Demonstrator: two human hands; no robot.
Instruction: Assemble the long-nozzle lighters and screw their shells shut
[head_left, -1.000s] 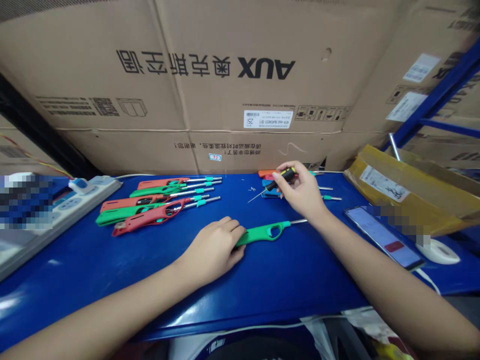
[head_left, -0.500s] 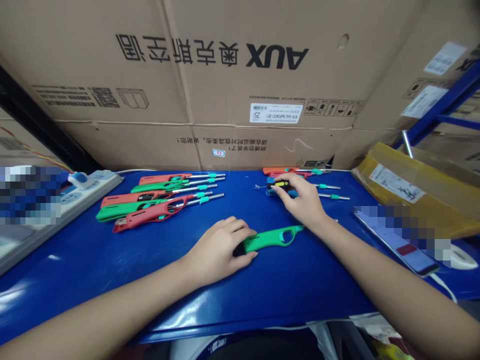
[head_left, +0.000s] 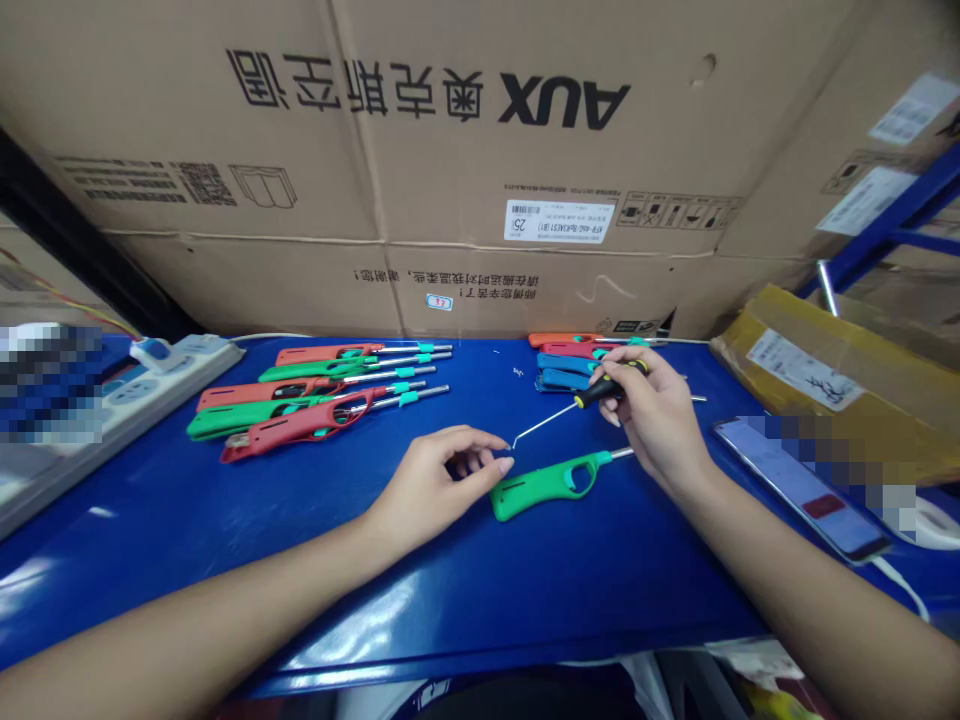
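A green long-neck lighter (head_left: 551, 483) lies on the blue table (head_left: 225, 520) between my hands. My right hand (head_left: 656, 415) grips a small screwdriver (head_left: 577, 402) with a black and yellow handle; its thin shaft points left and down. My left hand (head_left: 439, 480) sits just left of the lighter's butt end, thumb and forefinger pinched together at the screwdriver's tip. What the pinch holds is too small to name.
Several red and green lighters (head_left: 300, 400) lie in a row at the left. A few more lighters (head_left: 570, 365) are stacked behind my right hand. A power strip (head_left: 142, 385) is at far left, a phone (head_left: 799, 485) at right. Cardboard boxes (head_left: 480, 160) wall the back.
My right hand lifted the screwdriver from the far pile and brought its tip toward my left hand. My left hand let go of the green lighter and closed into a pinch.
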